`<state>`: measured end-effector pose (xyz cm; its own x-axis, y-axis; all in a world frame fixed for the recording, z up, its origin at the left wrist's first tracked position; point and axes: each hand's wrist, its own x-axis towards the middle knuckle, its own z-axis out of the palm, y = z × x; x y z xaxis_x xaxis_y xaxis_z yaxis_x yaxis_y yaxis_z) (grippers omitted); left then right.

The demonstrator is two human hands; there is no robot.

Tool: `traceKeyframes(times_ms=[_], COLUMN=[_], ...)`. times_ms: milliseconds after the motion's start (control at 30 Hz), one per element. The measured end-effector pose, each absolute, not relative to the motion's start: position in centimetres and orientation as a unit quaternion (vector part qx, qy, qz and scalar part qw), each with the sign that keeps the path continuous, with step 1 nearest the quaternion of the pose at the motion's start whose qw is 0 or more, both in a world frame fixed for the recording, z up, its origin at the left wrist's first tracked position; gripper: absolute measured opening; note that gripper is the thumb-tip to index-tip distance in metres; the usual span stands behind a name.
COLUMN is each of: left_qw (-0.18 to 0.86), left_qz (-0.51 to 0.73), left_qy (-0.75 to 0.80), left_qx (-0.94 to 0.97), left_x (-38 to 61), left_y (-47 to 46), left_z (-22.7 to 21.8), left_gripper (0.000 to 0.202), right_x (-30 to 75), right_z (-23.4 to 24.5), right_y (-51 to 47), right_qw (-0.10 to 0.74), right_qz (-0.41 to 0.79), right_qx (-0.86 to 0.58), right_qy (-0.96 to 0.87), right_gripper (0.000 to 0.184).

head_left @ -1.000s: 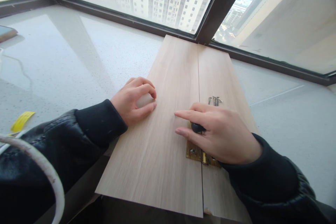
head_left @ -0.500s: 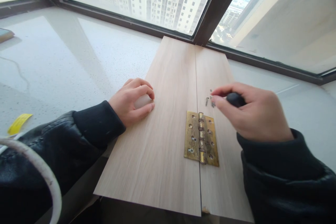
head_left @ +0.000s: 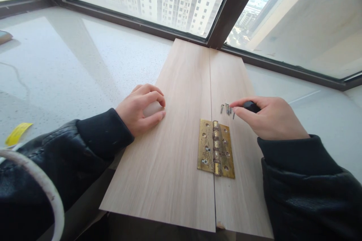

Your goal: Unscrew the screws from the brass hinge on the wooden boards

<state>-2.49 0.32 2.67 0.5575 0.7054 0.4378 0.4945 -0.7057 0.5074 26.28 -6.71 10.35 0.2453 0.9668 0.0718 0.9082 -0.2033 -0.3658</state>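
My left hand rests on the left edge of the wider wooden board, its fingers curved and apart with nothing seen between them. My right hand is closed around a black-handled screwdriver; most of the tool is hidden. Its thumb and forefinger are pinched beside several small screws on the narrower board. A thin metal point shows just below the thumb; I cannot tell whether it is a screw or the tool's tip. A worn brass hinge lies open across the joint, with screw heads in its left leaf's lower holes.
The boards lie on a white speckled sill against the dark window frame. At the left are a white cable, a yellow tag and part of a flat object. The boards' near ends overhang a dark gap.
My right hand has shifted slightly right and up, showing more of the screws. My left hand stays on the board, and the hinge has not moved.
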Motion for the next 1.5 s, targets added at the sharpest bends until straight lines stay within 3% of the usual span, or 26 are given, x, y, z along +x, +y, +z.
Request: traceKeyframes(times_ms=[267,400,500,600,733,967,1333,1500], left_qw=[0.167,0.168,0.168,0.17,0.169,0.169,0.174,0.175], left_qz=[0.302,0.302,0.312,0.309,0.307,0.312,0.297,0.304], left_qy=[0.345,0.347,0.35,0.349,0.347,0.351,0.358,0.355], left_qx=[0.873,0.872,0.867,0.868,0.87,0.867,0.868,0.867], left_x=[-2.7,-2.6,-2.6,-2.5,-2.5,-2.5,-2.5,-2.5], left_y=[0.4,0.4,0.3,0.3,0.3,0.3,0.3,0.3], left_z=[2.8,2.8,2.7,2.8,2.8,2.7,2.9,2.8], left_gripper=[0.016,0.016,0.016,0.016,0.017,0.015,0.013,0.014], right_x=[26.9,26.5,26.0,25.6,25.4,24.5,26.3,26.5], right_z=[8.6,9.0,9.4,9.2,8.4,7.5,7.4,8.9], right_y=[-5.7,-5.9,-6.3,-6.5,-6.2,-4.8,-4.7,-5.3], right_qw=[0.343,0.378,0.374,0.357,0.275,0.166,0.184,0.233], right_qz=[-0.038,-0.062,-0.047,-0.007,0.086,0.092,0.02,0.007], right_qx=[-0.728,-0.705,-0.709,-0.695,-0.667,-0.67,-0.746,-0.765], right_qy=[-0.592,-0.596,-0.596,-0.624,-0.687,-0.718,-0.64,-0.6], right_gripper=[0.019,0.015,0.02,0.014,0.014,0.009,0.019,0.02])
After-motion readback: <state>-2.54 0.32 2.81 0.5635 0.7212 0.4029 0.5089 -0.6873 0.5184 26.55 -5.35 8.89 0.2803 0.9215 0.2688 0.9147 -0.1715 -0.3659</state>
